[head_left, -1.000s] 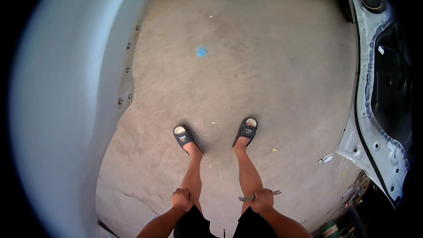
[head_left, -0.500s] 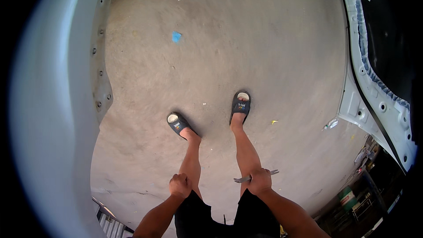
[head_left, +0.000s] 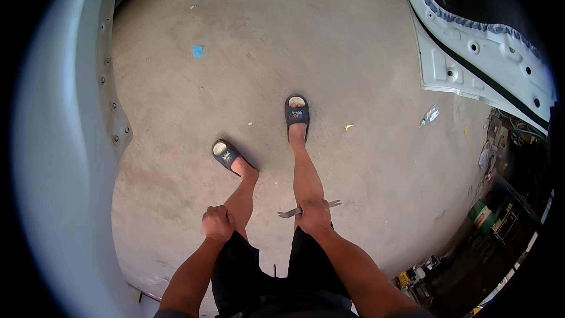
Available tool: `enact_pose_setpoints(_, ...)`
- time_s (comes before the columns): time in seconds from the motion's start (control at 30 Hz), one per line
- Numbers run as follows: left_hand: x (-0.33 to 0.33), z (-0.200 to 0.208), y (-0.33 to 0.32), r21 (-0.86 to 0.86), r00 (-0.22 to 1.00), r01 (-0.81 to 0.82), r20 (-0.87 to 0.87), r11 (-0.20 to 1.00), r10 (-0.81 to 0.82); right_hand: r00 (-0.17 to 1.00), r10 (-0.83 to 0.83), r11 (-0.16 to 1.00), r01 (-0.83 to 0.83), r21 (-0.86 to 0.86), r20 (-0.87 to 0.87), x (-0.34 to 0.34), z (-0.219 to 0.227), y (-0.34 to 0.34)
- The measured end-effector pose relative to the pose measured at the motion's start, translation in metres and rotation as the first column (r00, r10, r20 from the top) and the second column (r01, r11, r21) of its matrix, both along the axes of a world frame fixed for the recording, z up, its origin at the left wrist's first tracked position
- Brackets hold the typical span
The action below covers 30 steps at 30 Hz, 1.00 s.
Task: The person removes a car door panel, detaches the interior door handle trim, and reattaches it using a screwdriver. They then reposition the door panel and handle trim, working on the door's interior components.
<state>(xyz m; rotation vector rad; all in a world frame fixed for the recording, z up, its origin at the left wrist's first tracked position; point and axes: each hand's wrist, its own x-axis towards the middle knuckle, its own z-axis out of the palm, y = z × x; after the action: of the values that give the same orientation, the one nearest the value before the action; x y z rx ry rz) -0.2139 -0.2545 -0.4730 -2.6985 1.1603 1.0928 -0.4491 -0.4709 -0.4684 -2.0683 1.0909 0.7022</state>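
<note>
My right hand [head_left: 315,216] is wrapped round the middle of a slim grey metal pry bar [head_left: 289,214], in front of my right knee. Both ends of the bar stick out past the fist, the left one curved and the right one apparently forked. In front of my left knee my left hand [head_left: 218,222] is curled into a fist with its back toward me, and nothing shows poking out of it. Light-coloured vehicle bodywork [head_left: 65,123] rises along the left, edged by a strip with several bolts [head_left: 116,138]. Neither hand touches it.
An open white vehicle panel [head_left: 438,72] with a black seal juts in at the upper right. On the concrete floor lie a clear plastic bottle [head_left: 430,115], a blue scrap [head_left: 198,51] and a yellow bit [head_left: 348,127]. A green-and-white drum [head_left: 484,217] and clutter fill the lower right.
My view has turned right, so the floor scraps and the right panel sit farther left and more clutter shows at the lower right. Both hands stay by my knees, the grip unchanged.
</note>
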Motion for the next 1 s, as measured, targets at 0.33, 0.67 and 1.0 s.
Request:
enact_pose_setpoints(0.33, -0.03, 0.069, 0.066, -0.027, 0.777, 0.599, -0.224, 0.801, -0.588, 0.913, -0.31, 0.896, 0.374, -0.24, 0.264, -0.066, 0.071, 0.106)
enact_pose_setpoints(0.67, -0.113, 0.106, 0.161, 0.049, 0.725, 0.664, -0.285, 0.746, -0.627, 0.802, -0.579, 0.81, 0.586, 0.003, -0.146, -0.21, 0.146, 0.277)
enact_pose_setpoints(1.0, -0.219, 0.215, 0.312, -0.078, 0.773, 0.613, -0.147, 0.786, -0.617, 0.91, -0.412, 0.909, 0.408, 0.081, 0.043, -0.256, 0.2, 0.421)
